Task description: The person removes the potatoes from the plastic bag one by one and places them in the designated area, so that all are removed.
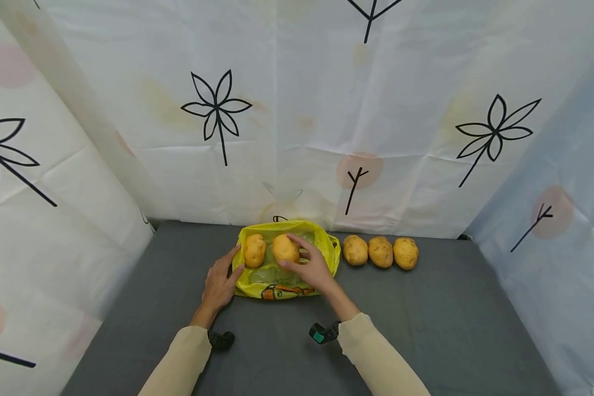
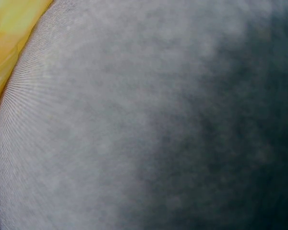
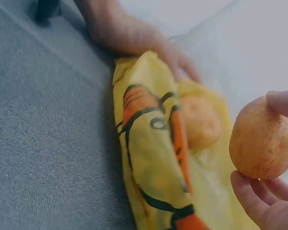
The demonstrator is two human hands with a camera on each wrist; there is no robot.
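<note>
A yellow plastic bag with an orange and black print lies spread open on the grey table. One potato rests inside it at the left. My right hand pinches a second potato between thumb and fingers over the bag's opening. The right wrist view shows this held potato close up, apart from the one in the bag. My left hand holds the bag's left edge, thumb over the rim. Only a strip of yellow bag shows in the left wrist view; the hand is outside it.
Three potatoes stand in a row on the table just right of the bag. A white cloth wall with plant drawings rises behind the table, and similar cloth hangs at both sides.
</note>
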